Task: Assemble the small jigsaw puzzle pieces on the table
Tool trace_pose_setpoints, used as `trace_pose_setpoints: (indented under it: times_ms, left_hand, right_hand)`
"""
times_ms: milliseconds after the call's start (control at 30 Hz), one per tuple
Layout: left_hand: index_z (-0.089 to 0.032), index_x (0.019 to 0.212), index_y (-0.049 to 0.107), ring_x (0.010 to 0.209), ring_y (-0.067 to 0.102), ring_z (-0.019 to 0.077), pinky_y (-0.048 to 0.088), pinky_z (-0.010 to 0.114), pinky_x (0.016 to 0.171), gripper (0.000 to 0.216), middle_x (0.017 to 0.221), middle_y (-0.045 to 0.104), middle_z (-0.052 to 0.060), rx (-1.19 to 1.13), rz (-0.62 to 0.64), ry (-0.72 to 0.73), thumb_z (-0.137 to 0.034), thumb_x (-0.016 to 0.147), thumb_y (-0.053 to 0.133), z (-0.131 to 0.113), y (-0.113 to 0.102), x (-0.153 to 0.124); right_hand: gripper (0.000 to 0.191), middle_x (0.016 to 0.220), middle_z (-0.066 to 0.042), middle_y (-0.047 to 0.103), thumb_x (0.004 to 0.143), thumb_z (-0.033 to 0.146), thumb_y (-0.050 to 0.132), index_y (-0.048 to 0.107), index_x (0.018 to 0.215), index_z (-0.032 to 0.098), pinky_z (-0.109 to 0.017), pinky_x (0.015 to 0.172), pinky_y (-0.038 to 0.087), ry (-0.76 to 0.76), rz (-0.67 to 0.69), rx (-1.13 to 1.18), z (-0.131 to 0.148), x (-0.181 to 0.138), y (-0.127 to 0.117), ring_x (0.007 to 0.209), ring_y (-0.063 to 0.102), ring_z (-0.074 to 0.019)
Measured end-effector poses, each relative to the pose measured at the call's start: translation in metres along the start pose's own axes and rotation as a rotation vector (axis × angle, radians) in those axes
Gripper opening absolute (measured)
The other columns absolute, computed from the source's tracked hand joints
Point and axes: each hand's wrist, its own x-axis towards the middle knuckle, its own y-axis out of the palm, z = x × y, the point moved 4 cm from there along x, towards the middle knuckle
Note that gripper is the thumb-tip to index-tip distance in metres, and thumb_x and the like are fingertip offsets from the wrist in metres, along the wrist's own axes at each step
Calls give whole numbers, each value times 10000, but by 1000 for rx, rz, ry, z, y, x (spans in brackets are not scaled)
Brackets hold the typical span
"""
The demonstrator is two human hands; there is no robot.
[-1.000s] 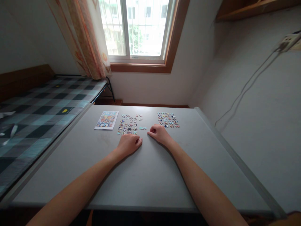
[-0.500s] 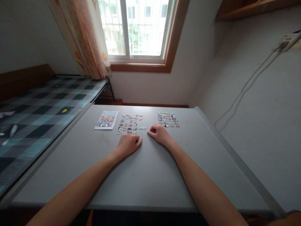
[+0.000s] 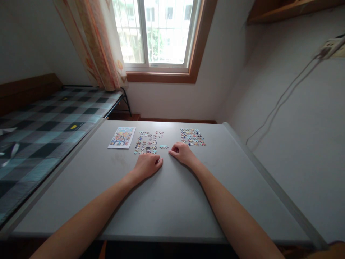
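My left hand [image 3: 147,164] rests palm down on the grey table [image 3: 167,201], fingers together and curled, just below a patch of loose puzzle pieces [image 3: 147,142]. My right hand [image 3: 182,152] lies on the table with its fingers curled under, beside a small joined teal strip of pieces [image 3: 163,146]. A second patch of colourful pieces [image 3: 192,137] lies just beyond the right hand. A printed picture card [image 3: 122,137] sits left of the pieces. Whether either hand holds a piece is hidden.
A bed with a checked teal cover [image 3: 45,129] runs along the table's left edge. A wall [image 3: 296,144] stands along the right edge, with a cable [image 3: 283,100] hanging down it. A window [image 3: 156,32] and curtain [image 3: 94,43] are behind the table.
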Motion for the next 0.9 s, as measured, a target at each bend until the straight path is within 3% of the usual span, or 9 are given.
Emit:
trace_pose_setpoints:
  times_ms: [900]
  left_hand:
    - [-203,704,663,703,607,199,324,280,607,472,743,686,79,-18,13,-7,-450,892,308,1,1,0]
  right_hand:
    - [162,656,8,528,743,234,649,590,612,159,-224,595,359,-4,-2,-1,-2,0,1,605,469,-101]
